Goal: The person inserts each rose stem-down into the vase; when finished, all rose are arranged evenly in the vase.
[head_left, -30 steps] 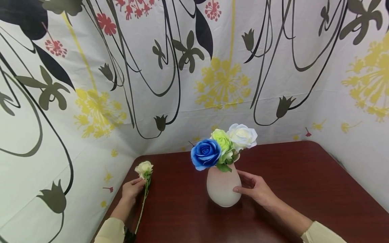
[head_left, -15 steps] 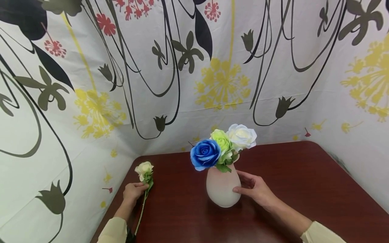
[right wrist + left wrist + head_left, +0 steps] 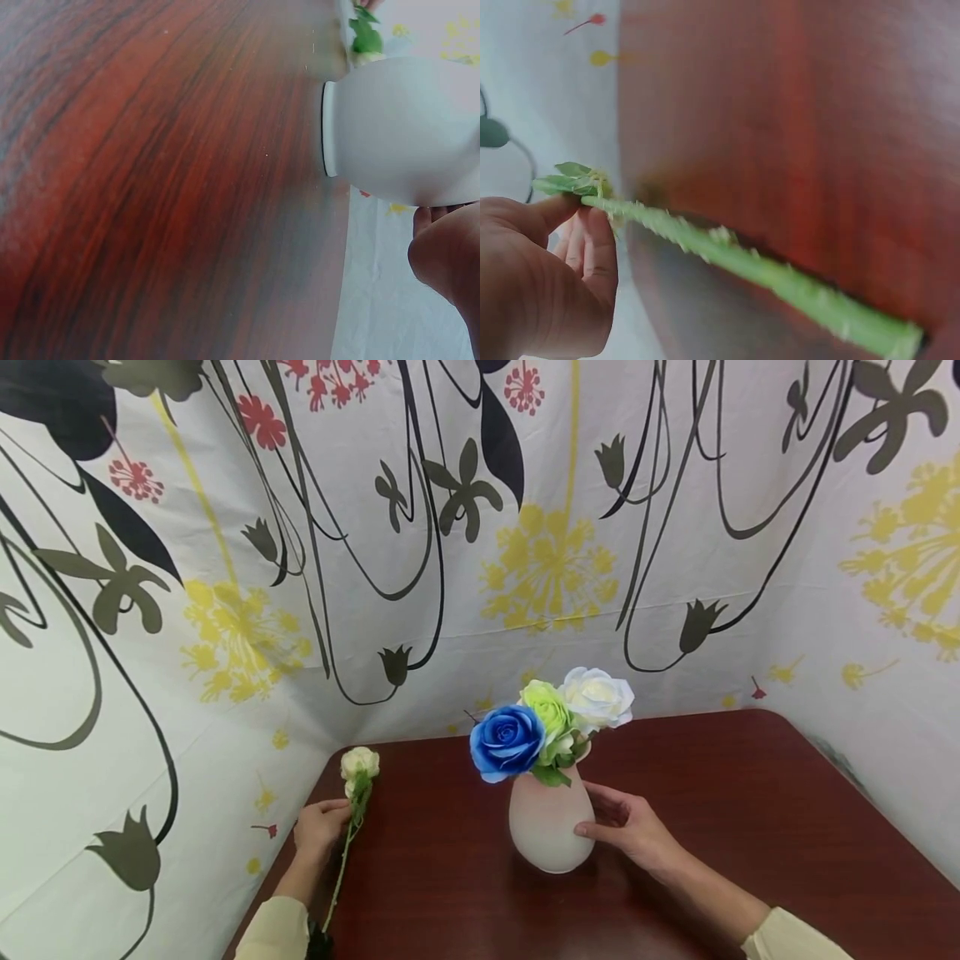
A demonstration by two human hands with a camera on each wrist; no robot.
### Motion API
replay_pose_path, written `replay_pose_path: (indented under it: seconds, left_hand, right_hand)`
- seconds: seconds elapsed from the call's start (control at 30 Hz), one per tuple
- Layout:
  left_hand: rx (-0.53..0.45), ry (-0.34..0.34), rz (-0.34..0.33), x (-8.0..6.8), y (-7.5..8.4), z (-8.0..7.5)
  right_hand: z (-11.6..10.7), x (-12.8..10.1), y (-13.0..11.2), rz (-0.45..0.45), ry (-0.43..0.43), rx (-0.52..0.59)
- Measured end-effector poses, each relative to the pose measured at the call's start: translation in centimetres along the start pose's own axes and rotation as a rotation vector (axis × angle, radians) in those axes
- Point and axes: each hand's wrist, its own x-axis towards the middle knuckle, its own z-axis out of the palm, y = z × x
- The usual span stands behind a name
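Observation:
At the table's left side my left hand pinches a pale cream rose by its stem, just below the leaves. In the left wrist view thumb and fingertips meet on the green stem, whose cut end points toward the camera. My right hand holds the right side of a white vase, thumb in front and fingers partly hidden behind it. The vase stands upright on the table. From it rise a blue rose, a light green flower and a white rose.
The dark red-brown wooden table has rounded far corners. A white cloth printed with flowers and vines hangs close behind it and along both sides.
My left hand has shifted slightly left with the cream rose, whose head has turned and whose stem's lower end has swung left. My right hand and the vase have stayed put.

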Motion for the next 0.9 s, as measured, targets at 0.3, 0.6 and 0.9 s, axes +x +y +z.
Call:
replay_pose_path:
  seconds: [0.3, 0.6, 0.9]
  left_hand:
    - [-0.352, 0.112, 0.034, 0.5, 4.0, -1.2]
    - [-0.758, 0.127, 0.046, 0.0, 8.9, -2.1]
    - [-1.215, 0.072, 0.038, -1.3, 14.0, -2.0]
  right_hand:
    - [-0.1, 0.0, 0.0, 0.003, -0.010, 0.003]
    - [0.0, 0.0, -0.1, 0.006, -0.007, 0.004]
    - [-0.1, 0.0, -0.1, 0.007, -0.008, 0.005]
